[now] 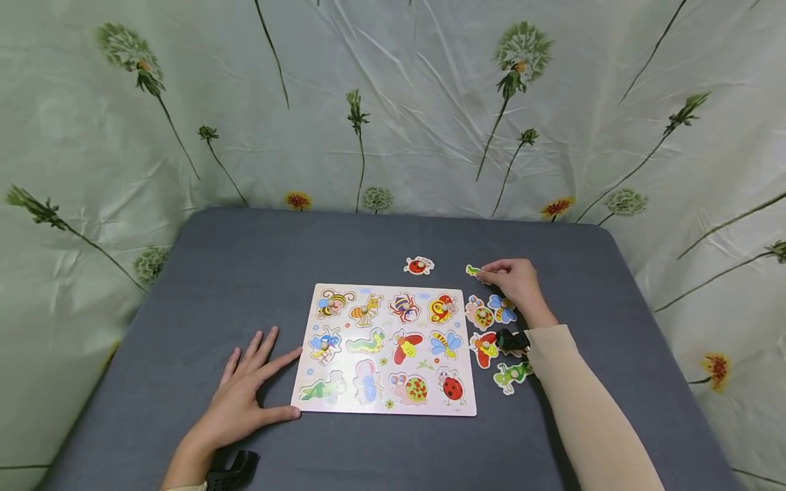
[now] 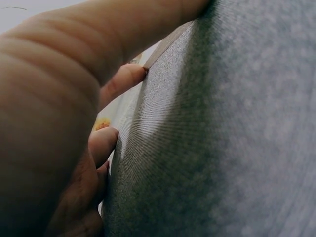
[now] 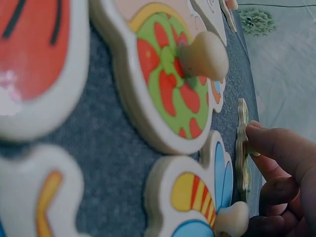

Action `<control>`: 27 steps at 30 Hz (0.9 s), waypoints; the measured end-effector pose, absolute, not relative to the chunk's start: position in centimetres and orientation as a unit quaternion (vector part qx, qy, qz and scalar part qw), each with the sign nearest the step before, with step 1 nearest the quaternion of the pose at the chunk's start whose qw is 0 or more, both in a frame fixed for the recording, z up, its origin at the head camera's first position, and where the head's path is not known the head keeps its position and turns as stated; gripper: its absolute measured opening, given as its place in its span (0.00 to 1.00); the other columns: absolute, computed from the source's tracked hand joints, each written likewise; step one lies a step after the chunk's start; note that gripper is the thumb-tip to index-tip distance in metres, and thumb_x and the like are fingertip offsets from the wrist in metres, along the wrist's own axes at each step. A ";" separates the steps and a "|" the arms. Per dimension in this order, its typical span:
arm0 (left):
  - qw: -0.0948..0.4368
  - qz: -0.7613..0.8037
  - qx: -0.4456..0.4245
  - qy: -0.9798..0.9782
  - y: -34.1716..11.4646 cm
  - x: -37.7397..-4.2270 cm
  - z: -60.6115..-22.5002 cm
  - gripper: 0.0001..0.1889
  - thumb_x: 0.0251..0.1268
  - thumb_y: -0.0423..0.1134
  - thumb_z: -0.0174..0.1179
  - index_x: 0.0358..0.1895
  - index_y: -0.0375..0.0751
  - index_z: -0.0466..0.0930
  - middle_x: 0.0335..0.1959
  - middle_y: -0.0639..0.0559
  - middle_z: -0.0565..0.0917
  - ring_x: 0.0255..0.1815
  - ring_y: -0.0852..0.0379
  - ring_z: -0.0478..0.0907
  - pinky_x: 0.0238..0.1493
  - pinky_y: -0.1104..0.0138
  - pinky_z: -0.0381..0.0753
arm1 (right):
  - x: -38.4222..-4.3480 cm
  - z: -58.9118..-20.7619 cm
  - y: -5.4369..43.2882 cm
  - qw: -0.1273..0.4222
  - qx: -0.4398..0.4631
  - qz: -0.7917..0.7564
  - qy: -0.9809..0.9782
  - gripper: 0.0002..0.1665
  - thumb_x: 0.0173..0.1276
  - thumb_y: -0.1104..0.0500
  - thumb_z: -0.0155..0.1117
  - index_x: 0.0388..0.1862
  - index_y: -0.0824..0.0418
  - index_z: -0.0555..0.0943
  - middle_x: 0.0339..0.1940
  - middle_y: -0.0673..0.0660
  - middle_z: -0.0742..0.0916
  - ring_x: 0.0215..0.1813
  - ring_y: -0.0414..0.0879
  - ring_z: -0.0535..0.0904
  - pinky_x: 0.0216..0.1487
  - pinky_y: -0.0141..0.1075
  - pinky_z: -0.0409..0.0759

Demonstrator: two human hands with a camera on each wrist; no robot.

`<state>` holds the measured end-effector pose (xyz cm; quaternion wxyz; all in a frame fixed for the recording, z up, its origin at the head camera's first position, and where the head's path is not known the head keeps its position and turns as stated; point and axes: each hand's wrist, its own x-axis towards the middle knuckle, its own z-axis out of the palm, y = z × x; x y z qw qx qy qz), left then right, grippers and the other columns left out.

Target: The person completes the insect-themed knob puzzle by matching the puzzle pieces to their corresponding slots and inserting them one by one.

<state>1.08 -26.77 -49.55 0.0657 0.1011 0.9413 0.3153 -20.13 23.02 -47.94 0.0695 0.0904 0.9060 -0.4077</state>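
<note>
My right hand (image 1: 514,281) pinches a small green caterpillar puzzle piece (image 1: 472,270) beyond the board's far right corner. In the right wrist view, thumb and finger are at the knob of this piece (image 3: 242,143), which stands edge-on to the camera. My left hand (image 1: 248,385) lies on the table with its fingers spread, thumb and index fingertips right at the left edge of the puzzle board (image 1: 393,404). Rows of printed insects cover the pink board. In the left wrist view, the thumb (image 2: 118,29) stretches over the grey cloth.
Right of the board lie a snail piece (image 1: 479,313), a blue-winged bee piece (image 1: 505,311), a red-winged insect piece (image 1: 484,349) and a green grasshopper piece (image 1: 511,375), partly under the right wrist. A ladybug piece (image 1: 419,265) lies behind the board. A flowered curtain (image 1: 393,136) hangs behind the grey table (image 1: 276,249).
</note>
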 end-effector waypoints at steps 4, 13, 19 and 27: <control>0.064 0.317 0.100 0.941 -26.7 1.1 -49.6 0.52 0.49 0.69 0.79 0.81 0.66 0.71 0.91 0.41 0.49 0.92 0.34 0.37 0.85 0.34 0.27 | -20.1 -47.9 23.3 0.059 0.081 -0.402 0.910 0.19 0.71 0.49 0.77 0.50 0.64 0.93 0.37 0.56 0.91 0.36 0.47 0.77 0.36 0.34 0.74; 0.067 0.318 0.099 0.941 -26.6 1.1 -49.4 0.52 0.48 0.69 0.80 0.81 0.66 0.71 0.91 0.41 0.49 0.92 0.34 0.37 0.85 0.34 0.27 | -20.2 -47.7 23.9 0.057 0.069 -0.401 0.912 0.21 0.72 0.49 0.76 0.52 0.65 0.91 0.28 0.49 0.85 0.35 0.46 0.75 0.37 0.35 0.71; 0.071 0.321 0.098 0.939 -26.7 1.2 -49.4 0.52 0.48 0.68 0.80 0.81 0.66 0.71 0.91 0.41 0.49 0.92 0.34 0.36 0.85 0.33 0.27 | -20.0 -47.6 24.6 0.089 0.091 -0.437 0.890 0.24 0.71 0.49 0.78 0.57 0.64 0.89 0.28 0.44 0.81 0.35 0.45 0.72 0.36 0.33 0.70; 0.076 0.326 0.097 0.937 -26.8 1.0 -49.5 0.52 0.48 0.68 0.80 0.81 0.66 0.71 0.91 0.41 0.48 0.92 0.34 0.35 0.85 0.32 0.27 | -20.2 -47.5 24.8 0.100 0.079 -0.437 0.891 0.24 0.72 0.49 0.77 0.57 0.66 0.89 0.28 0.45 0.81 0.35 0.46 0.73 0.36 0.33 0.71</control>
